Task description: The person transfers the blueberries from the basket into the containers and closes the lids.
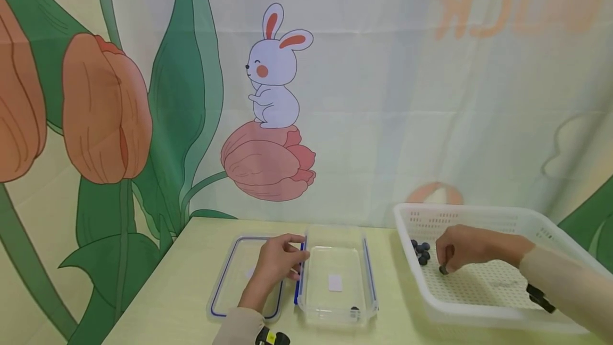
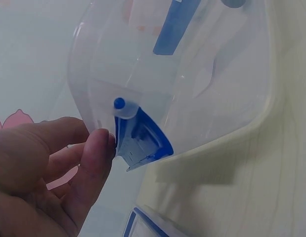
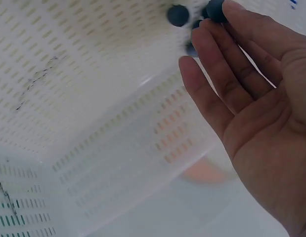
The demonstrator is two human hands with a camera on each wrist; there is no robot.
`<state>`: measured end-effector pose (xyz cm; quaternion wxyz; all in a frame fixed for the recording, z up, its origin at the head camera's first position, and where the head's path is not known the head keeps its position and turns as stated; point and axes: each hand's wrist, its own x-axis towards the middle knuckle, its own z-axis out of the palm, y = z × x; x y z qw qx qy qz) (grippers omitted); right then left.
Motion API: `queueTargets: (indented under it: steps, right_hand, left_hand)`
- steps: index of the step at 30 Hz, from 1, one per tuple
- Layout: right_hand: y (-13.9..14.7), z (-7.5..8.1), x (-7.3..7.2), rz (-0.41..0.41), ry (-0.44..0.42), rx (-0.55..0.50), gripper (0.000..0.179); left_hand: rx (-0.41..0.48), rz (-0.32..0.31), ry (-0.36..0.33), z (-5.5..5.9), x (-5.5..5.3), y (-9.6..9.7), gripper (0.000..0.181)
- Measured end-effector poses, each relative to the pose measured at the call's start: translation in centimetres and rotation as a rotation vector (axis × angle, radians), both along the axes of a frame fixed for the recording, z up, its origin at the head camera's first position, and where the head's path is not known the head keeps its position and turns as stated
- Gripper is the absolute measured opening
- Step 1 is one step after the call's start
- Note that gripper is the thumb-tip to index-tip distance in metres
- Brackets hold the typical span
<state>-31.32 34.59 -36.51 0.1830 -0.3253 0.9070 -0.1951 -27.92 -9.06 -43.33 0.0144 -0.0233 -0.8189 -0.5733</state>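
My left hand holds the left wall of a clear plastic container, thumb and fingers on its rim beside a blue clip. Inside the container, one dark blueberry lies by the near wall. Over on the right, my right hand reaches down into a white perforated basket. It pinches a blueberry between thumb and fingertips, close above the basket floor. Several more blueberries lie against the basket's left side; some are partly hidden by the fingers in the right wrist view.
A clear lid with a blue seal lies flat on the pale table, left of the container and partly behind my left forearm. A curtain printed with tulips and a rabbit hangs behind the table.
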Motion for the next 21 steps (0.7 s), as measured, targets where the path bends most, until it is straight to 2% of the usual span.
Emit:
queueTargets:
  steps: [5,13,21]
  right_hand:
    - [-0.5,1.3,0.6,-0.015,0.065,-0.076,0.01]
    - [-2.3,4.4,2.5,-0.013,0.227,-0.152,0.006]
    - [-5.5,6.1,4.2,-0.081,0.255,-0.228,0.009]
  left_hand:
    - [-0.005,0.005,0.004,0.0,0.1,0.0,0.039]
    - [-0.013,0.015,0.0,-0.1,0.1,0.2,0.039]
    - [-0.02,0.023,-0.004,-0.1,0.2,0.2,0.039]
